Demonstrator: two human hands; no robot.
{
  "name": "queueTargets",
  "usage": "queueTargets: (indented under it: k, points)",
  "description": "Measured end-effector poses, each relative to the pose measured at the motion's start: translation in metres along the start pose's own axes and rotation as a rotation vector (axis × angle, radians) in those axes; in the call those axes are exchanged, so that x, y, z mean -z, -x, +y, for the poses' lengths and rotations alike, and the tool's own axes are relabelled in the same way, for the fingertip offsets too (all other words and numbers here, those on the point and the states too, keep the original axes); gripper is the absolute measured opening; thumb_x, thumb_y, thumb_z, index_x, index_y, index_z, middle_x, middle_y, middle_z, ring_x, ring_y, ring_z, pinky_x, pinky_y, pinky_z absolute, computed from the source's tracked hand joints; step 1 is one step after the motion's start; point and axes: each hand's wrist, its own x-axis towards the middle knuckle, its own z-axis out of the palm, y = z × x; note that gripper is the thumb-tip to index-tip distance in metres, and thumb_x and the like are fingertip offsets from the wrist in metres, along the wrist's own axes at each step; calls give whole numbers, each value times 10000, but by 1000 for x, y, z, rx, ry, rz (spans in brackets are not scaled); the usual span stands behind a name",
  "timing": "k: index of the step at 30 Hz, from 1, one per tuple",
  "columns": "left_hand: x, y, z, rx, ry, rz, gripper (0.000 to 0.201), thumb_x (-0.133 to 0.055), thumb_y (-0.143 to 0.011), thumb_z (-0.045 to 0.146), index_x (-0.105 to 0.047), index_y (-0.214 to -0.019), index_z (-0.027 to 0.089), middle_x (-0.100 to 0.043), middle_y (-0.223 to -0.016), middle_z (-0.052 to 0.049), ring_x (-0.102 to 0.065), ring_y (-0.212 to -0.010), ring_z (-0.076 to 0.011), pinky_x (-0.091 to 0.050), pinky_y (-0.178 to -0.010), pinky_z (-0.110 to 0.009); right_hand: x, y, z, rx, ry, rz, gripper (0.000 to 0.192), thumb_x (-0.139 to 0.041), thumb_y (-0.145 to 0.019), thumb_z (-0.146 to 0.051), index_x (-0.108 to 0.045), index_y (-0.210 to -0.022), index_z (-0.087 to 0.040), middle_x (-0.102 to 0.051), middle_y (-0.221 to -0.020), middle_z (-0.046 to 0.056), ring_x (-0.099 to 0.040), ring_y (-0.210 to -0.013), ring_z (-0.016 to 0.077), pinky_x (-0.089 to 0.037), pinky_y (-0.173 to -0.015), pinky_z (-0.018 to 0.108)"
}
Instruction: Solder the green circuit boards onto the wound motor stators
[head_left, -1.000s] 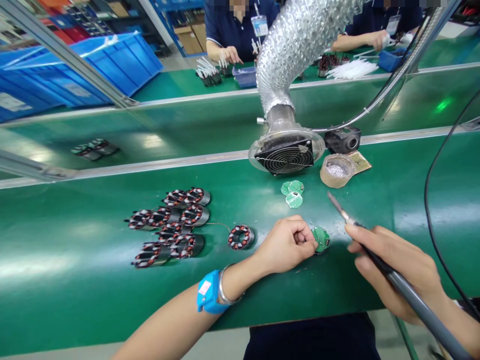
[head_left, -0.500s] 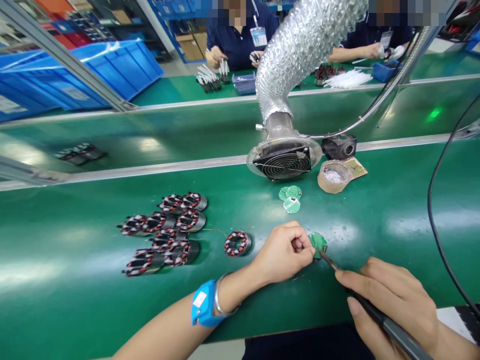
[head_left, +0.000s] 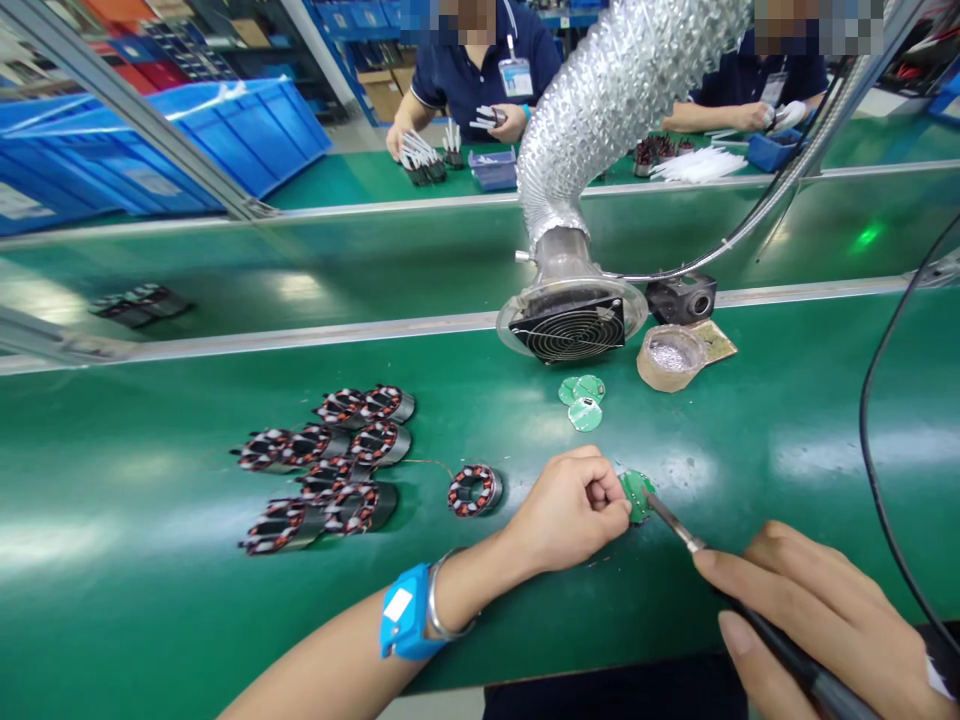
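Observation:
A round green circuit board (head_left: 637, 497) lies on the green bench. At its left edge is my left hand (head_left: 576, 507), its thumb and forefinger closed in a pinch; what is between the fingertips, if anything, is too small to make out. My right hand (head_left: 817, 610) grips a soldering iron (head_left: 772, 640), whose tip reaches the board's upper right part. Above the board lie several more round green circuit boards (head_left: 585, 413), overlapping. To the left of my left hand sits a single wound stator (head_left: 474, 491), with a thin wire running toward a group of stators (head_left: 358, 507).
A fume-extraction fan (head_left: 574, 330) hangs from a silver duct (head_left: 577, 130) over the bench's back. Beside it stand a round tub (head_left: 670, 358) and a black camera-like device (head_left: 682, 297). A black cable (head_left: 870, 420) hangs at right. Two co-workers sit across the rail.
My right hand has shifted a little right and down, and the iron's tip now meets the board farther right. My left hand is nearly still. Across the bench, one co-worker's hands have moved apart.

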Motion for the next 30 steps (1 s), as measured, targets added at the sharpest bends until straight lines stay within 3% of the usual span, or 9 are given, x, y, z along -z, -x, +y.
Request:
queueTargets:
  k: [4, 7, 9, 12, 15, 22, 26, 30]
  points:
    - [1, -1, 1, -21, -25, -17, 91, -626, -663, 116, -583, -586, 140, -499, -668, 22, -440, -527, -61, -363, -485, -185, -18, -2, 17, -47, -33, 106, 440, -536, -853, -67, -544, -1271, -204, -690, -797, 21, -630, -601, 143, -528, -547, 265]
    - [11, 1, 1, -77, -50, -47, 11, -623, -708, 138, -630, -700, 140, -527, -741, 4, -486, -576, -74, -402, -511, -187, -39, -6, 29, -36, -132, 31, 331, -555, -850, -70, -588, -1155, -194, -717, -974, 66, -685, -843, 179, -569, -752, 306]
    - [24, 4, 1, -148, -81, -89, 116, -597, -749, 119, -649, -848, 147, -555, -823, -14, -528, -645, -89, -447, -572, -197, -49, -7, 34, -30, -194, -24, 299, -553, -841, -69, -586, -1113, -187, -710, -1057, 89, -666, -1001, 204, -553, -867, 344]
    - [39, 9, -3, -291, -189, -196, 181, -587, -792, 78, -664, -932, 164, -588, -852, -20, -554, -723, -106, -463, -673, -218, -56, -5, 38, -49, -220, -42, 309, -546, -838, -56, -572, -1114, -193, -698, -1101, 95, -653, -1024, 197, -546, -874, 332]
    - [39, 9, -7, -359, -181, -241, 67, -659, -820, 156, -717, -849, 170, -604, -795, -17, -567, -756, -118, -448, -713, -228, -59, 0, 40, -72, -220, -33, 334, -569, -834, -60, -559, -1137, -200, -684, -1131, 95, -643, -1005, 195, -542, -860, 327]
    - [11, 1, -4, -82, 116, -111, 179, -731, -755, 304, -705, -715, 132, -478, -690, 28, -401, -539, -51, -338, -505, -188, -58, 0, 40, -93, -257, 7, 378, -621, -808, -75, -549, -1156, -202, -669, -1123, 83, -577, -1050, 220, -517, -901, 369]
    - [4, 2, 1, -71, 63, -83, 167, -720, -740, 276, -677, -676, 128, -475, -667, 33, -383, -529, -47, -314, -498, -186, -51, -9, 35, -98, -272, 73, 320, -604, -817, -54, -563, -1088, -219, -672, -931, 39, -560, -941, 202, -515, -819, 343]
    - [2, 4, 0, -82, 42, -50, 154, -683, -752, 252, -642, -672, 127, -466, -656, 37, -380, -519, -46, -315, -487, -179, -52, -13, 34, -50, -235, 36, 272, -536, -857, -33, -544, -1066, -207, -655, -853, 35, -544, -841, 189, -501, -737, 323]
